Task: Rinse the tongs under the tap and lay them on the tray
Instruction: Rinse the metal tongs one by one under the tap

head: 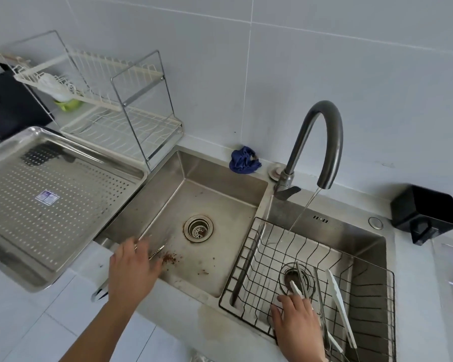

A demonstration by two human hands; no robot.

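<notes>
My left hand (pixel 132 273) grips a pair of metal tongs (pixel 156 252) at the near-left corner of the left basin; their tips poke out beyond my fingers and their handle end shows below my wrist. My right hand (pixel 296 320) is closed around another pair of tongs (pixel 300 283) inside the black wire basket (pixel 249 259) in the right basin. A second pair with white tips (pixel 340 307) lies in the basket beside it. The dark curved tap (pixel 322 142) runs a thin stream into the basket. The perforated steel tray (pixel 16 257) sits on the counter at left.
A white wire dish rack (pixel 120 111) stands behind the tray. A blue cloth (pixel 243 160) lies behind the left basin (pixel 220 184), which has brown crumbs near its drain (pixel 198 228). A black box (pixel 426 212) sits at the right.
</notes>
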